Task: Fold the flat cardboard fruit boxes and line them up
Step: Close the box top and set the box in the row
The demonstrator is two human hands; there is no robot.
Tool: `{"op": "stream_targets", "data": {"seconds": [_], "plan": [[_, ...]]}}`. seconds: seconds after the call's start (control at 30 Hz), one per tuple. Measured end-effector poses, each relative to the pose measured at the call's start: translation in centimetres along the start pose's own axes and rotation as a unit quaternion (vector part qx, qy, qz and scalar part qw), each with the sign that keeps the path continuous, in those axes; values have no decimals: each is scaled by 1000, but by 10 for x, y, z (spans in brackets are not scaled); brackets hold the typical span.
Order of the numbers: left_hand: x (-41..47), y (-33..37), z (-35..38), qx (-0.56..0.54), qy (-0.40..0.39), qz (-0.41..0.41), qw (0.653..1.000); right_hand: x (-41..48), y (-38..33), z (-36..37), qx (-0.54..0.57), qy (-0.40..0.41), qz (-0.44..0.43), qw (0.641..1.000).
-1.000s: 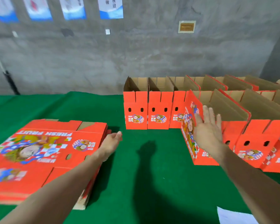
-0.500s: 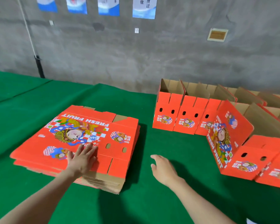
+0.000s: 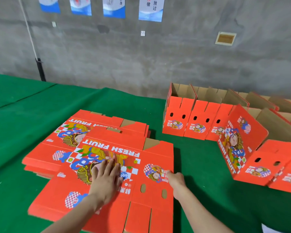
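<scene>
— What was the left hand (image 3: 106, 180) doing?

— It lay flat, fingers straight and a little spread, palm down on the printed face of the flat box (image 3: 118, 142). It pressed; it gripped nothing.

— And the right hand (image 3: 175, 179)?

— It was at that box's right edge, with the thumb on top by the small round picture. The other fingers went past the edge and out of sight. It appeared to pinch the edge.

— Where did the box lie?

— Under both hands, printed side up, its "FRESH FRUIT" lettering upside down to the person. Its far part rested on the stack (image 3: 45, 153) of flats. Its near part overhung the stack toward the person.

— The stack itself?

— On the green cloth (image 3: 107, 101), to the left and just beyond the hands.

— Any finished ones?

— Yes. Folded boxes (image 3: 176, 115) stood upright in a row by the wall, tops open, well apart from the hands on the right. A nearer row (image 3: 262, 165) stood further right, its end box showing its big printed side.
</scene>
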State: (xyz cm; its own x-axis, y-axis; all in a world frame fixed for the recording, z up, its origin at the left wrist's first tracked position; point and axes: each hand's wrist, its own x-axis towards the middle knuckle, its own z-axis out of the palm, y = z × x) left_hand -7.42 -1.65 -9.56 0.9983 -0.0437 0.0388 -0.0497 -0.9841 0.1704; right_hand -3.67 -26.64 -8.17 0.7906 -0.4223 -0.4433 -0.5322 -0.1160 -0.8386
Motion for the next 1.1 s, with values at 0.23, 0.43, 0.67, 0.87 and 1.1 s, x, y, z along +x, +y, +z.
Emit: {"op": "stream_targets", "data": {"seconds": [0.23,0.43,0.67,0.87,1.1], "plan": [[21,-4,-59,-135,185,-111,967,6,-24,-56,66,116,-128,983],[42,-4,-119,-528,158,-136,823,3,-18,-144,126,154,-227,954],[15,36,-122,-738,49,27,672,-27,-25,-199,-32,233,-373,898],[-19,74,-126,-742,102,100,655,-80,-77,-200,-175,125,-542,812],[-40,99,-133,-751,124,100,641,-85,-103,-211,-290,-4,-430,855]]}}
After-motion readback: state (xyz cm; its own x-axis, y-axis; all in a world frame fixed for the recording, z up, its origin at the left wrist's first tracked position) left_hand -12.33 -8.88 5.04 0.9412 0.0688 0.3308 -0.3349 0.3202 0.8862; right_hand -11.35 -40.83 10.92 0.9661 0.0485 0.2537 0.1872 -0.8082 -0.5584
